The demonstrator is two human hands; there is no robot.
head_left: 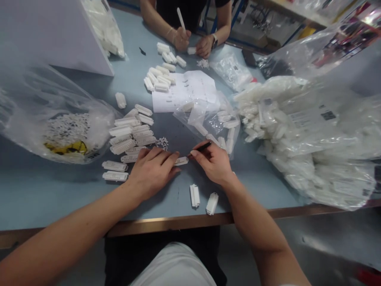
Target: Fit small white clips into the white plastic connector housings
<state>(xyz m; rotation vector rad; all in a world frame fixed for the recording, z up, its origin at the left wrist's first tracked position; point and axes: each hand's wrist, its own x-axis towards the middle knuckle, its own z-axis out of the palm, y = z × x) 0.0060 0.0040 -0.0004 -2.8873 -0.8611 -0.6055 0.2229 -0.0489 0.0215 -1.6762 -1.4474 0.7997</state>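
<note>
My left hand (pixel 156 169) is closed on a white plastic piece (pixel 181 161), long and narrow, pressing it near the tabletop; the fingers cover its left part. In my right hand (pixel 212 163) is a thin black pen-like tool (pixel 204 146), pinched between thumb and fingers, its lower end at the piece's right end. Left of my left hand lies a pile of similar white plastic pieces (pixel 131 133), some with rows of slots. Tiny white bits (pixel 162 143) are scattered just beyond my left fingers. Two more white pieces, one upright-lying (pixel 194 196) and one tilted (pixel 212 203), lie near the front edge.
A clear bag of small white parts (pixel 68 131) stands at left. Large bags of white pieces (pixel 312 131) fill the right side. Ahead are an open clear bag (pixel 220 115) and a printed sheet (pixel 196 85). Across the table, a co-worker's hands (pixel 181 39) hold a white pen-like tool.
</note>
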